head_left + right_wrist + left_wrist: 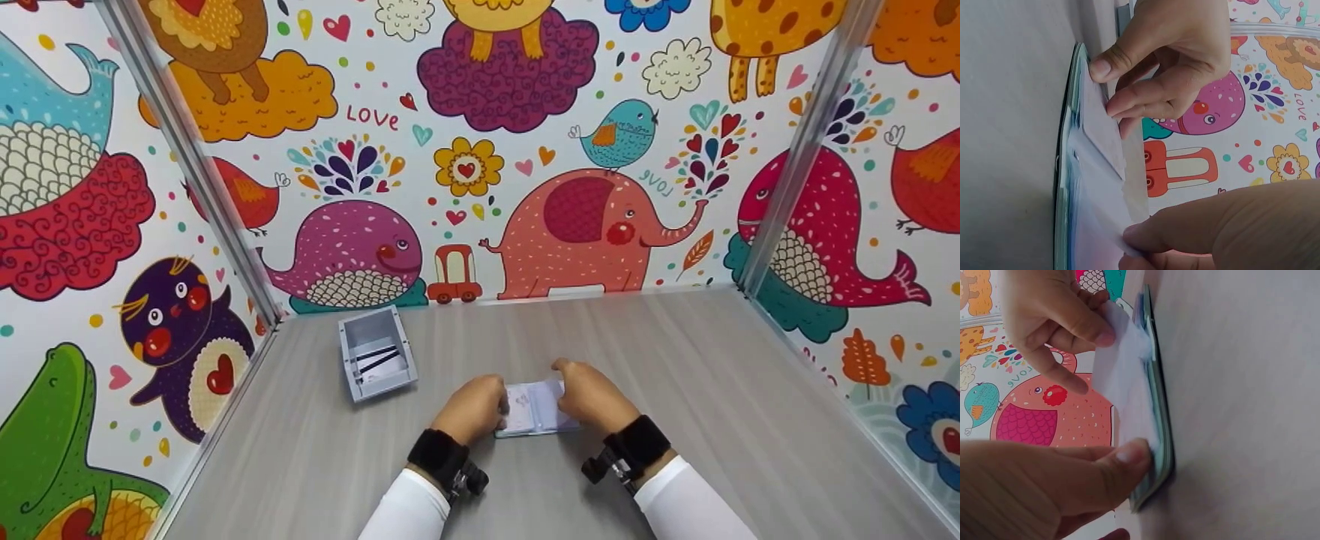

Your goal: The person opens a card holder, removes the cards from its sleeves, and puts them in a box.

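A small booklet (534, 405) with clear plastic sleeves and a pale green cover lies spread on the table. My left hand (474, 409) grips its left half, the thumb on the near edge and the fingers along the far side in the right wrist view. From the right, my right hand (596, 394) pinches a translucent sleeve page (1123, 354) between thumb and forefinger, holding it lifted off the right half. A white card-like sheet (1100, 126) with rounded corners shows on the left half, under the left fingers.
Left of the hands stands a grey open-topped box (377, 354), with white items carrying black strips (377, 358) in its bottom. Cartoon-printed wall panels (465, 225) enclose the grey wood-grain table (675, 360) at the back and both sides, joined by metal posts.
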A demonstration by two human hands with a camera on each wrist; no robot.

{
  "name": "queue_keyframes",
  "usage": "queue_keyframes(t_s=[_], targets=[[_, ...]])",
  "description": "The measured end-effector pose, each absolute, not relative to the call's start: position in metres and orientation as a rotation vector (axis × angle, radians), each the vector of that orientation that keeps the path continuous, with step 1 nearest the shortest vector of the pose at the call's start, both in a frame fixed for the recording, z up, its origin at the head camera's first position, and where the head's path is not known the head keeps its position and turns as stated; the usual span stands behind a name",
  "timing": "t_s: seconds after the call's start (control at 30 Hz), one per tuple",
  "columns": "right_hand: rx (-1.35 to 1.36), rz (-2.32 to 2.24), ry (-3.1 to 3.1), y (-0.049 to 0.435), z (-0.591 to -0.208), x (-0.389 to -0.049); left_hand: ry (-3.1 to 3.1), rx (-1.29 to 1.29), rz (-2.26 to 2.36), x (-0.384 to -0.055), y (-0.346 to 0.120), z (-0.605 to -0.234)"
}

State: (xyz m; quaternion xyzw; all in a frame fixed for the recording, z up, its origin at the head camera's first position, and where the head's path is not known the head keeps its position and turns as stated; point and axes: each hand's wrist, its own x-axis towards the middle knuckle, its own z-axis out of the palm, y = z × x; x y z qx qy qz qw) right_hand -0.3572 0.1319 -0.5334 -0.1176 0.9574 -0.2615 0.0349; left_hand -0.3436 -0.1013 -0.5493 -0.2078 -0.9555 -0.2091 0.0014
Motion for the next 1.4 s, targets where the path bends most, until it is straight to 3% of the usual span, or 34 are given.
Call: queue_keyframes(t_s=[0.87, 1.23, 1.4], targets=[[-0.302, -0.698, 2.972, 0.141, -0.54, -0.361, -2.989, -0.636, -0.556, -0.342, -0.098, -0.548], [-0.465, -1.199, 2.672, 0.125, -0.545, -0.359, -2.981, -0.647, -0.559, -0.344, -0.098, -0.548], [-0.425, -1.211, 2.667, 0.123, -0.552, -0.36, -2.962, -0.665, -0.598, -0.342, -0.1, -0.548]])
